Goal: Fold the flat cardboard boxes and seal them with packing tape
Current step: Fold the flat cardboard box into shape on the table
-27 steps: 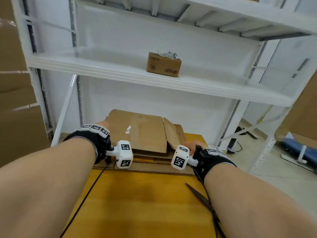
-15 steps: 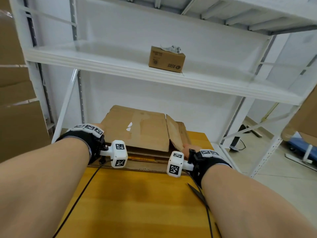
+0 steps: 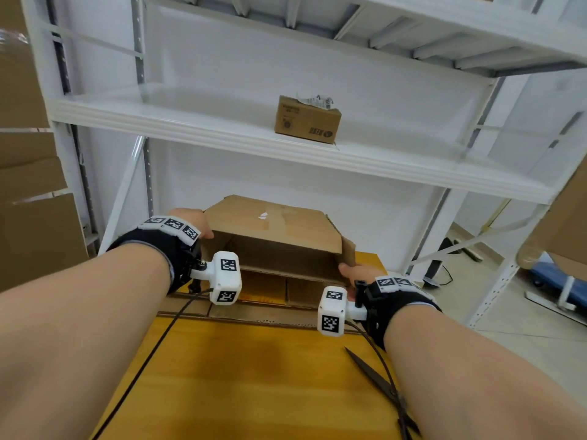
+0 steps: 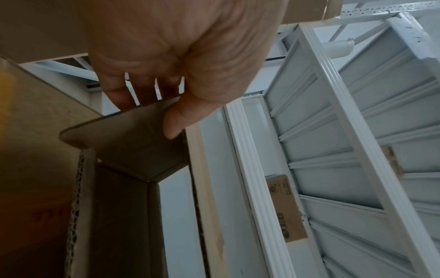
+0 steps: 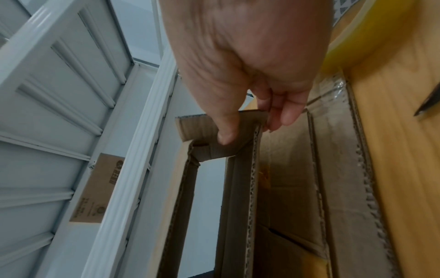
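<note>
A brown cardboard box (image 3: 273, 227) is lifted off the stack at the far end of the yellow wooden table (image 3: 254, 376) and stands partly opened into a sleeve. My left hand (image 3: 193, 222) pinches its upper left flap (image 4: 133, 135), thumb on one face and fingers behind. My right hand (image 3: 349, 271) pinches its right side flap (image 5: 209, 131) between thumb and fingers. More flat cardboard (image 3: 298, 293) lies under the lifted box. I see no tape roll.
Black scissors (image 3: 378, 379) lie on the table near my right forearm. A white metal shelf (image 3: 222, 128) crosses above the table, with a small printed carton (image 3: 306, 120) on it. Large cardboard boxes (image 3: 28, 185) stand at the left. Cables run from both wrist cameras.
The top cardboard, flat before, has been raised and pulled open into a sleeve. My left hand rose with its left flap; my right hand stays low on the right flap.
</note>
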`<state>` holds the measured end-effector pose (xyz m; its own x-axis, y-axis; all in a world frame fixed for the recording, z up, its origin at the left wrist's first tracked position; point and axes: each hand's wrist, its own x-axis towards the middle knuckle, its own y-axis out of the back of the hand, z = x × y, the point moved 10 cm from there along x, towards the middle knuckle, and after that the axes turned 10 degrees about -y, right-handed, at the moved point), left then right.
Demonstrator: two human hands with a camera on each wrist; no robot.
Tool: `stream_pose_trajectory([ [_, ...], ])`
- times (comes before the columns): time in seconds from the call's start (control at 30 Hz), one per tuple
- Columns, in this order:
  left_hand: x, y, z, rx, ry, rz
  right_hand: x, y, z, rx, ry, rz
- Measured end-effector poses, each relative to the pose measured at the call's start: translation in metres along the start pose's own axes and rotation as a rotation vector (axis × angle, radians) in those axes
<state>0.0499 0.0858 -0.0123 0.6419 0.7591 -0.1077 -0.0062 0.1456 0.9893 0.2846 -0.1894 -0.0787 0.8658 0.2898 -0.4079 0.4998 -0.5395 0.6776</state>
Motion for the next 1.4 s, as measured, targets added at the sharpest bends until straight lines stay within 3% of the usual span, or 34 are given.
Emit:
stream_pose_trajectory([
  [0.13, -0.012, 0.019, 0.012, -0.151, -0.069, 0.141, -0.002, 0.017, 0.003, -0.026, 0.03, 0.009],
  [0.2, -0.013, 0.014, 0.004, -0.35, -0.021, 0.189, -0.006, 0.019, 0.005, 0.035, 0.035, -0.033],
  [0.27, -0.015, -0.001, -0.003, -0.727, 0.028, 0.221, -0.013, 0.024, 0.008, 0.0, 0.019, -0.003],
  [0.33, -0.02, -0.01, -0.004, -0.928, 0.045, 0.267, -0.015, 0.028, 0.011, -0.037, 0.004, 0.027],
  [0.7, -0.044, -0.056, -0.001, -0.872, -0.003, 0.118, -0.028, 0.013, 0.028, -0.002, 0.021, 0.001],
  [0.93, -0.046, -0.064, -0.009, -1.122, 0.139, 0.127, -0.021, 0.013, 0.021, 0.372, -0.003, -0.034],
  [1.1, -0.043, -0.067, -0.002, -1.175, 0.086, 0.13, -0.017, 0.012, 0.027, 0.483, -0.08, -0.043],
  [1.2, -0.04, -0.064, 0.006, -1.351, 0.062, 0.115, -0.023, 0.014, 0.024, 0.424, -0.085, -0.037],
  [1.3, -0.037, -0.046, 0.009, -1.305, 0.025, 0.177, -0.024, 0.024, 0.013, 0.31, -0.049, 0.028],
  [1.4, -0.035, -0.031, 0.005, -1.33, 0.073, 0.237, -0.03, 0.037, 0.0, 0.137, -0.001, 0.121],
])
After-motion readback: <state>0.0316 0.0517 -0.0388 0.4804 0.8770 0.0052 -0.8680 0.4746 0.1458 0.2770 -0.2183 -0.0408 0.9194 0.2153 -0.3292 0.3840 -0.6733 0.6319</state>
